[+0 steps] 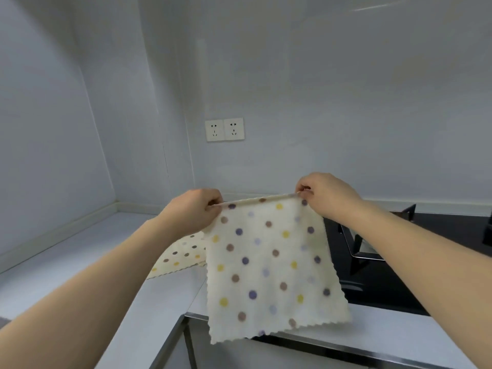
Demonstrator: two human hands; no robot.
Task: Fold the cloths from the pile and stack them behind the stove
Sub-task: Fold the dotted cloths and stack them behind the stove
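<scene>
Left hand (197,209) and right hand (319,193) each pinched a top corner of the polka-dot cloth (271,265); it hung limp, light and soft at centre frame.

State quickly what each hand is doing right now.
Left hand: pinches the dotted cloth's top left corner.
Right hand: pinches its top right corner.

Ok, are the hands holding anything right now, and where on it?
Yes. Both hands hold the polka-dot cloth up by its top edge: the left hand pinches the top left corner, the right hand the top right corner. It hangs spread between them.
</scene>
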